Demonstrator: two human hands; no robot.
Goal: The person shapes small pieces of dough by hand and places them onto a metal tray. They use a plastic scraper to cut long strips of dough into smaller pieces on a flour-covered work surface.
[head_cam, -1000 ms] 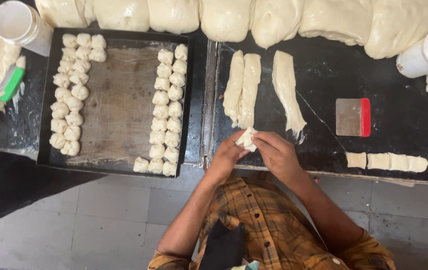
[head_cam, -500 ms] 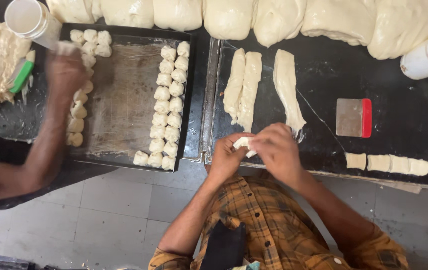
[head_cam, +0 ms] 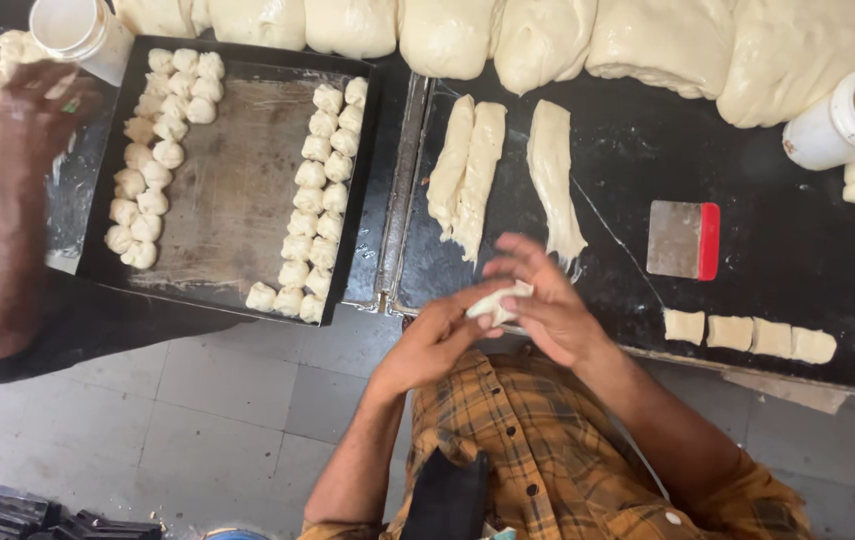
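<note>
Both hands meet just above the near edge of the dark worktop: left hand and right hand are curled around one small dough piece, fingers partly closed on it from either side. Three long dough strips lie just beyond the hands; a metal scraper with a red handle and four cut dough squares sit to the right. To the left, a dark tray carries rows of shaped dough balls, and another person's hand hovers by its far-left corner, near a white cup.
</note>
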